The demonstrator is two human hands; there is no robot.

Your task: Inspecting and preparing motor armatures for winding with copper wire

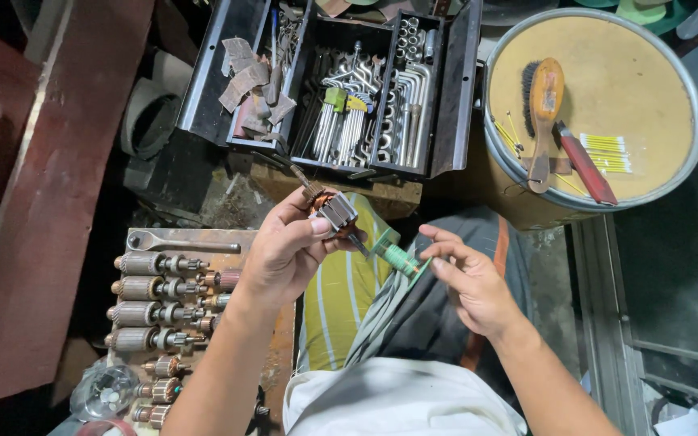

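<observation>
Our left hand point(284, 250) pinches a small motor armature point(333, 211) above our lap, and our right hand point(466, 282) pinches a green thread spool point(399, 258) just beside it (more armatures point(151, 299) lie lower left).

- An open black metal toolbox point(329, 81) sits at the top centre, its trays spread wide.
- Right of the toolbox stands a round drum point(595, 109) with a tan top.
- Left of the toolbox, a reddish-brown wooden plank point(58, 202) slants downward.
- Below the toolbox lies dark, grimy floor point(220, 198).
- Dim light overall.
</observation>
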